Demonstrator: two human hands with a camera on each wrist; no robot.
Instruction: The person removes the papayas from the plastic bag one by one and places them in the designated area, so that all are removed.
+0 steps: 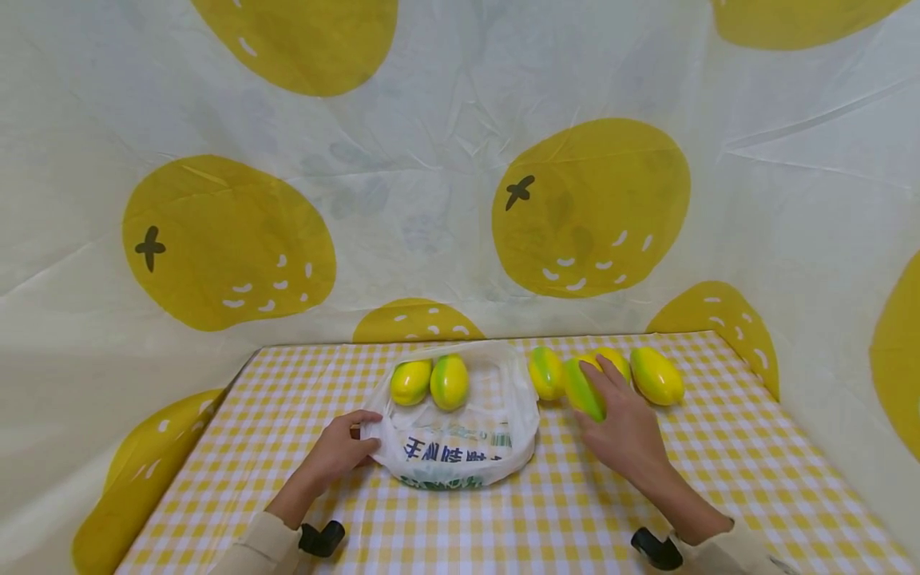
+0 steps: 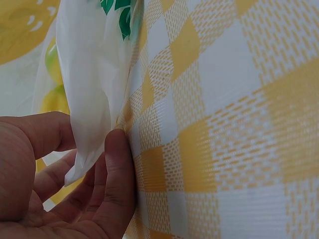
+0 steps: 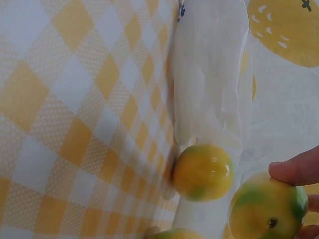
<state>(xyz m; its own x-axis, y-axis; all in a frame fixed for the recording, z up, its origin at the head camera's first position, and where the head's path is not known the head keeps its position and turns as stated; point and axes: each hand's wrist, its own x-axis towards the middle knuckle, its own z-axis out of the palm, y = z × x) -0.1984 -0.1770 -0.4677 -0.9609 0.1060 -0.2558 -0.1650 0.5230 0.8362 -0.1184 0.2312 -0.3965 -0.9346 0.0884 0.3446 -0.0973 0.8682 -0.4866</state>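
Observation:
A white plastic bag (image 1: 527, 435) with printed lettering lies with its mouth spread wide. Two yellow-green mangoes, a left one (image 1: 410, 383) and a right one (image 1: 449, 382), are inside it. My left hand (image 1: 336, 454) holds the bag's left rim, the film between thumb and fingers in the left wrist view. To the bag's right, my right hand (image 1: 625, 427) grips a mango (image 3: 266, 211), raised off the cloth in the right wrist view. Around that hand are one mango (image 1: 547, 373) beside the bag, another partly hidden mango (image 1: 614, 363) behind, and a third mango (image 1: 657, 375) to the right.
A yellow-and-white checked cloth (image 1: 747, 479) covers the table. Behind the table's far edge hangs a pale curtain (image 1: 417, 216) printed with large yellow fruit. Black wrist straps (image 1: 321, 540) show at both sleeves.

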